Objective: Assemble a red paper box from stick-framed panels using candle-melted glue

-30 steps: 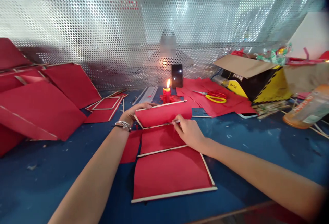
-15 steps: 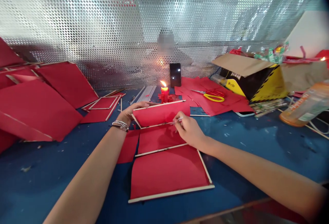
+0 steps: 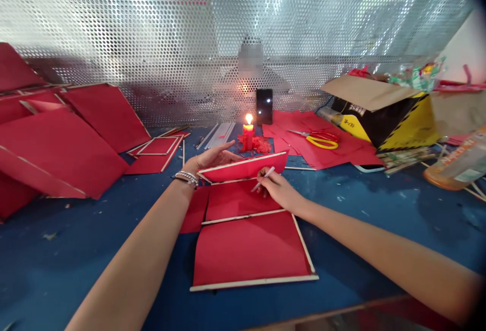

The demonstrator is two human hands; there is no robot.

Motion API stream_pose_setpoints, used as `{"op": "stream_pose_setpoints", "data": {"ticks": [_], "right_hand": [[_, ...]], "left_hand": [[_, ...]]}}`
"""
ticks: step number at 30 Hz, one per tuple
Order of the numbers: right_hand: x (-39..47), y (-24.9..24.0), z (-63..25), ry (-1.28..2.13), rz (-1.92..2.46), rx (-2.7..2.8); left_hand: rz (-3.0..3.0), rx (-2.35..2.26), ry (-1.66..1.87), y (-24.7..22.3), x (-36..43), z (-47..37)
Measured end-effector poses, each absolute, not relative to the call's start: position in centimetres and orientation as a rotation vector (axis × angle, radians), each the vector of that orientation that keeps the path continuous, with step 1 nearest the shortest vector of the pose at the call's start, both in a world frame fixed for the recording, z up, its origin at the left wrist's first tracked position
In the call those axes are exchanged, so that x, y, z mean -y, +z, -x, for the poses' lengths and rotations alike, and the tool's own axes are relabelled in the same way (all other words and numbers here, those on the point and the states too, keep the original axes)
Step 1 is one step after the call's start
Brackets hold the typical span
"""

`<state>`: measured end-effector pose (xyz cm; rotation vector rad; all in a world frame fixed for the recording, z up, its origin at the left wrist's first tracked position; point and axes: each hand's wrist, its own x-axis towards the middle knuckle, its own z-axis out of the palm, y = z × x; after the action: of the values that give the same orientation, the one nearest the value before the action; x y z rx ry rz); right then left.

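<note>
A long red paper panel (image 3: 250, 250), edged and crossed with thin pale wooden strips, lies in front of me. Its far section (image 3: 243, 167) is tilted up. My left hand (image 3: 214, 158) is behind that raised section, fingers stretched out and thumb apart; whether its palm presses on the paper is hidden. Pinched in my right hand (image 3: 276, 185) is a thin, translucent whitish stick (image 3: 261, 180), slanting over the panel's middle section. A lit red candle (image 3: 248, 137) stands just beyond the panel, with red wax around its base.
Framed red panels (image 3: 64, 149) are piled at the left. Scissors (image 3: 319, 139) with yellow and red handles rest on red paper sheets (image 3: 299, 123). A black phone (image 3: 265, 107) leans on the perforated metal screen. To the right are a black-and-yellow box (image 3: 379, 113) and an orange-tinted bottle (image 3: 455, 161).
The far section of the panel has tipped flatter toward me. My left hand has opened away from its top edge. The stick in my right hand has turned more upright.
</note>
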<state>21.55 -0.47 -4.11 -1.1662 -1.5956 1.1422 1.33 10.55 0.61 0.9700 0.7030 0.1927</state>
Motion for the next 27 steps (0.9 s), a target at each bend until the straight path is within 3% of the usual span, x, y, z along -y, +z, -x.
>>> {"op": "stream_pose_setpoints", "data": {"ticks": [27], "right_hand": [[0.0,-3.7,-21.9,1.216,1.202,1.647]], "left_hand": [[-1.050,-0.793,0.289,2.0,-7.9,-2.0]]}}
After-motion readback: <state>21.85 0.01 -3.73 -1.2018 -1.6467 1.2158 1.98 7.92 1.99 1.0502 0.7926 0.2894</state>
